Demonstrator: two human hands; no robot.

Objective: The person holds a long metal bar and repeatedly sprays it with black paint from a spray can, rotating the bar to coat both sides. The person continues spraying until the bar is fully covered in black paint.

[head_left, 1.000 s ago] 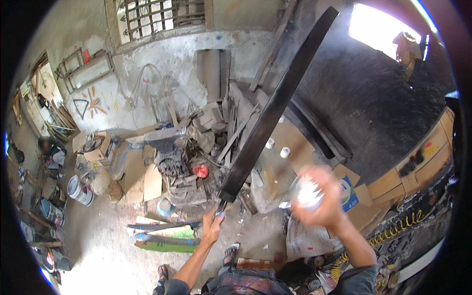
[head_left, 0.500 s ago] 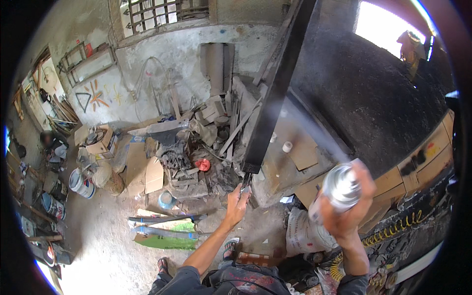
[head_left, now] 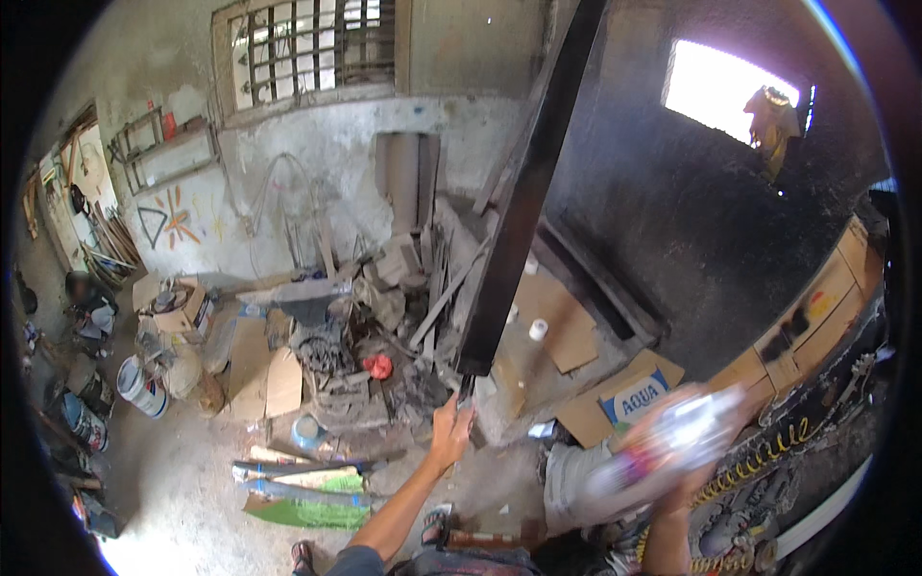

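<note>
My left hand [head_left: 448,437] is closed around a thin stem at the lower end of a long black bar [head_left: 523,211]. The bar leans up and away, past the top of the picture, and looks glossy along one side. To the right, my right hand [head_left: 693,482] grips a silver spray can [head_left: 687,432], smeared by motion and tilted on its side. The can is well apart from the bar. Its nozzle cannot be made out.
Behind the bar, a low slab [head_left: 509,408] carries cardboard and white rolls. A heap of scrap [head_left: 384,288] lies against the wall. Green-and-dark strips [head_left: 307,490] lie on the floor. Yellow coiled hose [head_left: 759,461] runs at right. At far left a person [head_left: 91,305] sits near buckets [head_left: 142,384].
The white spray plume from the can is gone, leaving faint haze. The can has swung from upright to a slant. My left hand still holds the bar; the view has shifted upward.
</note>
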